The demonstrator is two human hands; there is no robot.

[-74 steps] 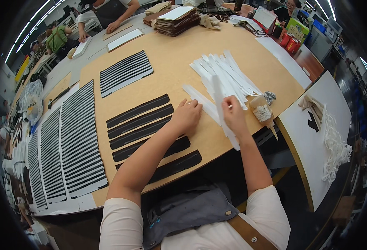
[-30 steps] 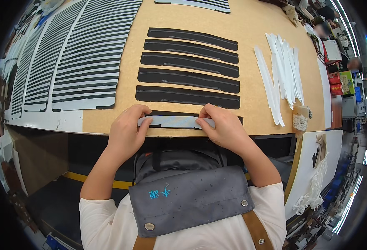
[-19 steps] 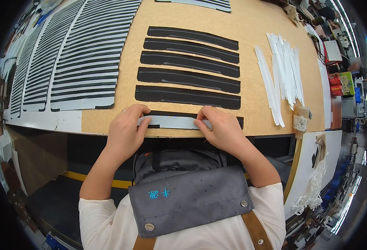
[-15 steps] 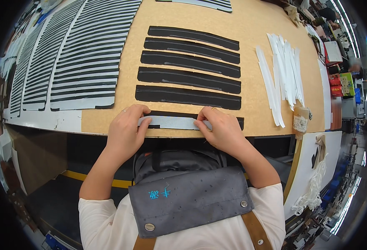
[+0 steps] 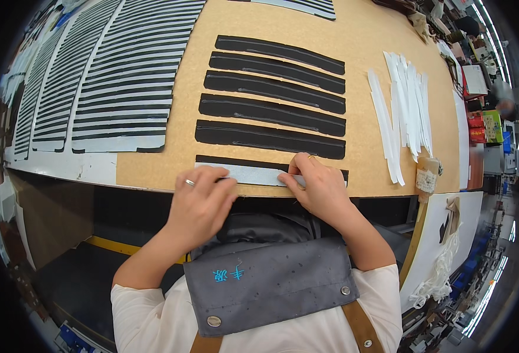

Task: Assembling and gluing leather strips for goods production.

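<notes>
A white strip [image 5: 252, 173] lies lengthwise over a black strip [image 5: 236, 159] at the near edge of the table. My right hand [image 5: 323, 187] pinches the white strip toward its right end between thumb and forefinger. Over the left half, my left hand [image 5: 200, 203] touches the white strip with bent fingers, their tips a little apart; it does not grip it. Just beyond, several black strips [image 5: 270, 139] lie in a row, each with a thin pale shiny line along it.
Panels with black and white stripes [image 5: 124, 100] cover the table's left side. A bundle of loose white strips [image 5: 409, 109] lies on the right, near a smeared brown container [image 5: 427, 176]. A white board [image 5: 442, 247] with tangled white strands stands at the lower right.
My left hand has let go of the strip's left end and moved right along it, turning inward. My right hand keeps its pinch. The view has shifted slightly.
</notes>
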